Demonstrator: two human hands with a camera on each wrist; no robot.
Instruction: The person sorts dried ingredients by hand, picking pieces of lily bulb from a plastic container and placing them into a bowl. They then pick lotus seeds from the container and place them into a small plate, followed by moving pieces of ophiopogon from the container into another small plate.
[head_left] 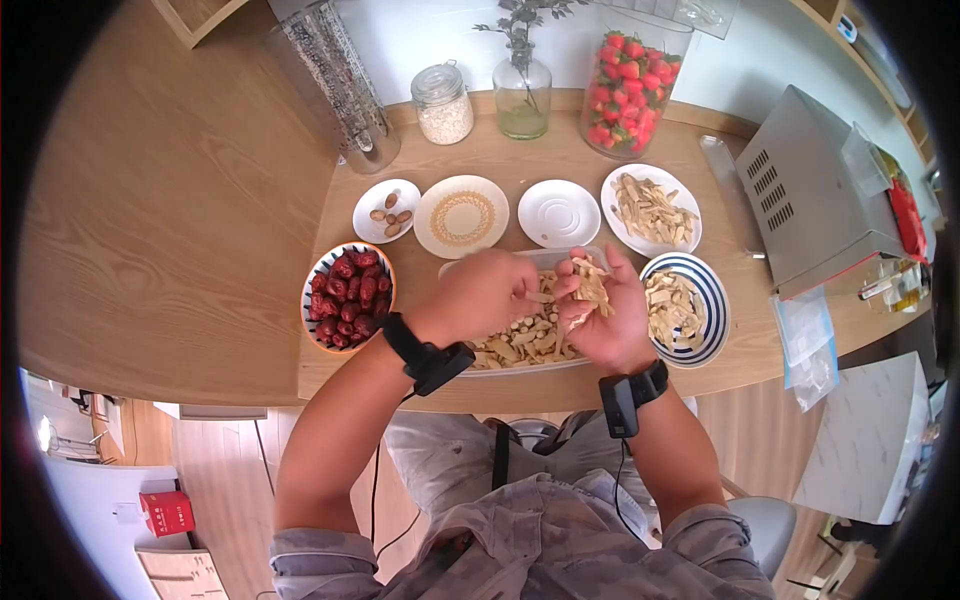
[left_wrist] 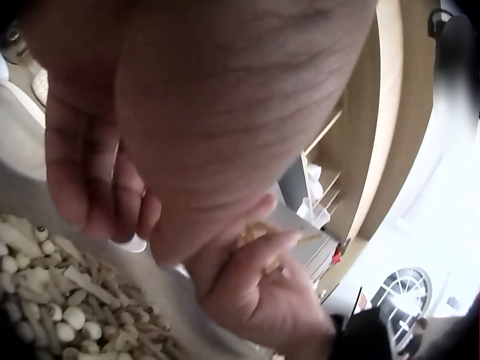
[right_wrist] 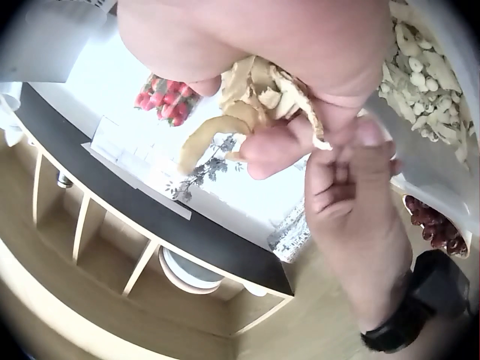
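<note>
My right hand (head_left: 612, 315) is held palm up over the white tub (head_left: 560, 368), its fingers curled round several pale, curled dried root slices (right_wrist: 255, 94). Close beside it is my left hand (head_left: 487, 293), back of the hand upward, with thumb and fingertips together on a small slice (head_left: 541, 297) at the edge of the bunch. In the right wrist view, the left fingertips meet the right hand's fingers. Below both hands, the tub holds a mix of long pale slices and small round whitish pieces (left_wrist: 73, 318).
A bowl of red dates (head_left: 350, 295) stands left; a blue-striped bowl (head_left: 716, 310) of pale slices stands right. Behind are a plate of nuts (head_left: 378, 232), a patterned plate (head_left: 430, 215), a white plate (head_left: 560, 190) and a plate of strips (head_left: 655, 210). Jars and a grey appliance (head_left: 815, 185) stand farther back.
</note>
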